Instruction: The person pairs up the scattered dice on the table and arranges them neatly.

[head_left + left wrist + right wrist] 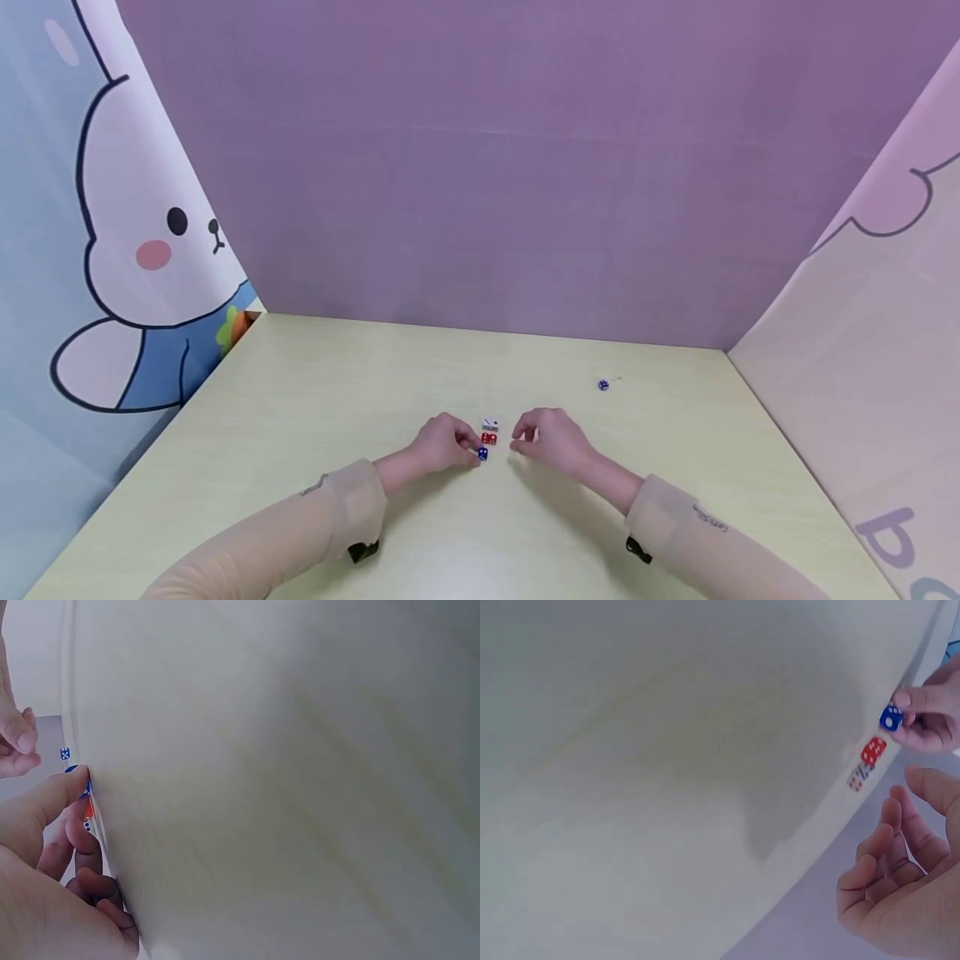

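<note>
My left hand pinches a blue die between thumb and finger, low at the table surface. The right wrist view shows the same blue die at the left fingertips. Just behind it lie red dice side by side, and behind those white dice in a row. To the right of these rows is my right hand, its fingers loosely bent, apart from the dice and holding nothing. In the left wrist view the left fingers hide most of the dice.
Another blue die lies farther back on the right of the pale wooden table. A purple panel stands along the back edge. Printed cloths hang at the left and right sides.
</note>
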The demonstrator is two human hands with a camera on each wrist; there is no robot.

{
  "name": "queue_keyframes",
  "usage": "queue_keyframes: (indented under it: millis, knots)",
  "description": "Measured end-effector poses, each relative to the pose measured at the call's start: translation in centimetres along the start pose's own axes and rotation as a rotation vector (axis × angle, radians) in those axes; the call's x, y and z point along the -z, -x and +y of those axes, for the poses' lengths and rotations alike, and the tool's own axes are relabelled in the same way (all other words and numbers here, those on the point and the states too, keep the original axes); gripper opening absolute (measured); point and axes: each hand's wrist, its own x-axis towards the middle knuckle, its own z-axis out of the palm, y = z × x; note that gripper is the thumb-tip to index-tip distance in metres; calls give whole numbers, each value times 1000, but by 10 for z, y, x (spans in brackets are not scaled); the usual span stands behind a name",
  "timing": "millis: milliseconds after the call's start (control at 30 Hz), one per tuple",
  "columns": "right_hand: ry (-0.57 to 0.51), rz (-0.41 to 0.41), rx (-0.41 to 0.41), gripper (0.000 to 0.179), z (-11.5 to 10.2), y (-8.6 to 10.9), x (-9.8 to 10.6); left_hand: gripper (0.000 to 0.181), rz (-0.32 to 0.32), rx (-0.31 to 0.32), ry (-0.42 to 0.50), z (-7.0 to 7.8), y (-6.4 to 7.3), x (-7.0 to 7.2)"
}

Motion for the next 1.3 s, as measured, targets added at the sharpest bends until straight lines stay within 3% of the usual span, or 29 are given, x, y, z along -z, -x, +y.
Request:
queue_keyframes:
  millis: [433, 800, 1067, 1300]
  knots:
    - [15, 33, -31, 15, 24, -6, 42, 15, -2, -12, 21, -3, -2, -1]
    - [45, 118, -82, 15, 65, -16, 86, 15, -9, -22, 1, -3, -3, 0]
    - [66, 152, -148, 17, 101, -23, 98, 15, -8, -8, 3, -3, -4, -1]
    - [74, 169, -195, 18, 126, -28, 97, 15, -9, -3, 7, -4, -5, -2]
